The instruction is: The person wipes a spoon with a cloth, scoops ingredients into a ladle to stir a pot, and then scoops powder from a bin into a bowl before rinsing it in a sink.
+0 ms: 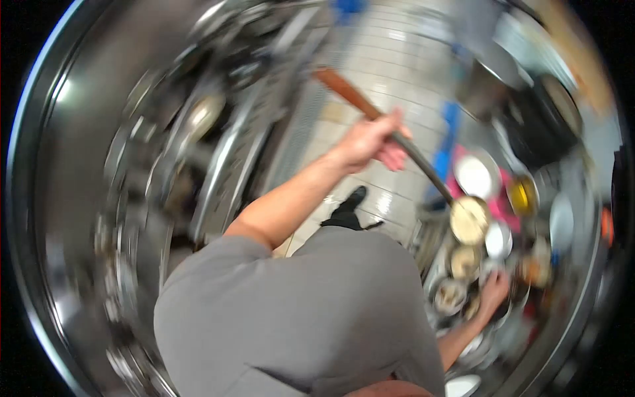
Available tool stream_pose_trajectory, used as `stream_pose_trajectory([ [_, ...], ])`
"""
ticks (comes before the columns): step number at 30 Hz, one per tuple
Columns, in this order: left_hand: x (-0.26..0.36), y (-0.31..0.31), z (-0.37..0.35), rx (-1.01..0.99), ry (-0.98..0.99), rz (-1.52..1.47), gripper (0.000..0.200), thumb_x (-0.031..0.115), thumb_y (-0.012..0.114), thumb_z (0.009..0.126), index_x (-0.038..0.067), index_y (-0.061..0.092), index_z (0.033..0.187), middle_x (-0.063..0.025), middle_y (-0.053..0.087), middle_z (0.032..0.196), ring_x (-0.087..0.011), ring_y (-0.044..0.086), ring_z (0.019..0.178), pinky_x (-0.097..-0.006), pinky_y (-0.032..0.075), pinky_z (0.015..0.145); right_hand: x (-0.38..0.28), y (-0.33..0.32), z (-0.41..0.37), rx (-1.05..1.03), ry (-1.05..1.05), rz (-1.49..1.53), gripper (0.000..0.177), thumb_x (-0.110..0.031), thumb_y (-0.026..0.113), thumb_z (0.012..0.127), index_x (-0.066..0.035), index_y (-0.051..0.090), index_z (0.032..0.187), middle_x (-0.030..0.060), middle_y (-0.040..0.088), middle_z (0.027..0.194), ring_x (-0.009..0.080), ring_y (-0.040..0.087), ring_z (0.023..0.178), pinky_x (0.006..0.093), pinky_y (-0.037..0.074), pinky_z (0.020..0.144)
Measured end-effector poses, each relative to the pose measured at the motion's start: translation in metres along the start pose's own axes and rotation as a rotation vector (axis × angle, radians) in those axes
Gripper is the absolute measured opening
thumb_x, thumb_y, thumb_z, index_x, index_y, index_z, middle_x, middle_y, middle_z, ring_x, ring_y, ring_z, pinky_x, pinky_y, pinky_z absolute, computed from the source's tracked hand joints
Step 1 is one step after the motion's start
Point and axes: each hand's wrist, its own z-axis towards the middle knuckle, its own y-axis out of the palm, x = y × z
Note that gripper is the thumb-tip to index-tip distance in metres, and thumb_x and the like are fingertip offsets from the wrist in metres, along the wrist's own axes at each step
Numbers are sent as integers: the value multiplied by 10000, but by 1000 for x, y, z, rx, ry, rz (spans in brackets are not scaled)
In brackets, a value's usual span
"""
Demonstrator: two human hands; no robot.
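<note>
My left hand (376,142) is closed round the long handle of a small frying pan (426,165), which has a wooden grip at its far end. The pan's round head holds a pale, creamy food (469,220) and sits over the counter on the right. My right hand (496,288) reaches down among the small containers there, with its fingers bunched over a pale bowl (491,267). What they pinch, if anything, is too blurred to make out. Close to it are a tub of pale food (465,262) and a tub of light pieces (450,296).
On the right counter stand a white bowl (476,175), a container of yellow liquid (522,195), a small white bowl (499,239) and a large dark pot (546,122). A metal stove range (225,152) runs along the left. White floor tiles (377,46) lie between.
</note>
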Motion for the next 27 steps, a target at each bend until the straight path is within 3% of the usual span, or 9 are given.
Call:
stream_pose_trajectory([
  [4,-8,-73,-80,255,102,-220,672,644,382,958,23,635,1007,-133,680,712,-249,703,615,-326,585,532,45,22,25,-347,97,295,212,-167,581,916,17,622,821,33,557,620,96,492,517,272,377,469],
  [8,-36,-160,-180,574,237,-494,696,662,391,943,18,644,1016,-159,694,764,-264,711,649,-335,594,552,70,6,43,-581,302,293,249,-206,599,918,35,662,924,107,651,727,164,582,548,310,450,487],
  [10,-49,-206,-233,719,376,-560,685,651,415,941,10,646,1020,-181,691,772,-280,712,662,-360,600,583,59,-2,36,-540,390,273,252,-260,606,940,-12,602,893,40,584,667,110,522,496,258,372,410],
  [13,-56,-268,-317,941,592,-557,660,645,478,921,5,622,987,-178,676,761,-288,708,676,-378,609,627,119,-3,66,-12,-31,-162,421,-362,625,939,49,614,1028,137,667,861,280,641,843,386,499,731],
  [16,-74,-341,-396,1195,739,-579,653,615,461,945,-15,603,1045,-197,671,787,-307,707,718,-381,608,651,-35,-50,-4,519,-398,-292,460,-462,741,819,-21,611,812,216,537,856,403,541,758,526,453,628],
  [17,-81,-364,-422,1272,778,-575,655,610,458,949,-21,593,1060,-202,667,793,-313,706,734,-383,607,659,-130,-57,-44,470,-534,-189,308,-264,672,871,11,651,734,189,645,725,383,586,635,489,472,585],
  [20,-98,-424,-490,1465,892,-571,611,556,476,961,-36,563,1089,-203,653,823,-330,701,760,-390,599,678,-93,-27,-8,562,-403,-743,478,-557,654,832,-81,663,865,145,657,731,375,617,615,503,450,561],
  [22,-106,-457,-523,1584,931,-474,573,515,475,967,-40,560,1084,-198,643,821,-330,699,761,-388,599,675,-119,23,13,122,-161,-245,480,-401,565,950,52,665,1073,226,683,1046,357,643,908,408,488,825],
  [27,-97,-506,-554,1767,867,-195,390,288,611,938,-60,588,1112,-142,648,850,-245,698,769,-334,590,691,-232,123,-31,-179,-306,-113,392,-325,617,925,54,661,1013,208,691,949,309,653,861,378,504,781],
])
